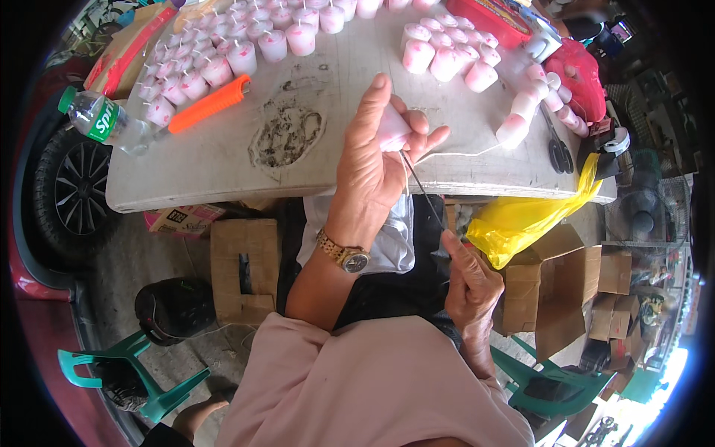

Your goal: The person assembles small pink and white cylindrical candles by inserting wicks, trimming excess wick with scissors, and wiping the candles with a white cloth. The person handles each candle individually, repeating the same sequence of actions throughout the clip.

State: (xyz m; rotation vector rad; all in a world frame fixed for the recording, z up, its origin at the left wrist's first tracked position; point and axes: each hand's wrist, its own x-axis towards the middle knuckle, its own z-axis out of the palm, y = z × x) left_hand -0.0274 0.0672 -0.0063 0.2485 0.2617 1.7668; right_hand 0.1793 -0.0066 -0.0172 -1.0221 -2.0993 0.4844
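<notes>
In the head view, the left hand (pixel 380 149) is raised over the near edge of the bench (pixel 194 167), thumb and fingers curled around a pink-and-white candle (pixel 392 131). The right hand (pixel 473 279), lower and nearer on the right, pinches a thin dark rod (pixel 426 190) that slants up to the candle's near end; whether its tip has gone in is hard to tell. A pale string (pixel 469 154) runs right from beside the left hand across the bench. Rows of wicked candles (pixel 216 71) stand at the far left, with an orange-handled tool (pixel 208 104) and a clear bottle (pixel 108 123) lying just nearer. At the far right is a cluster of pink-and-white pieces (pixel 447 63); nearer lie black-handled scissors (pixel 560 153), and a yellow bag (pixel 521 223) hangs at the near right edge.
</notes>
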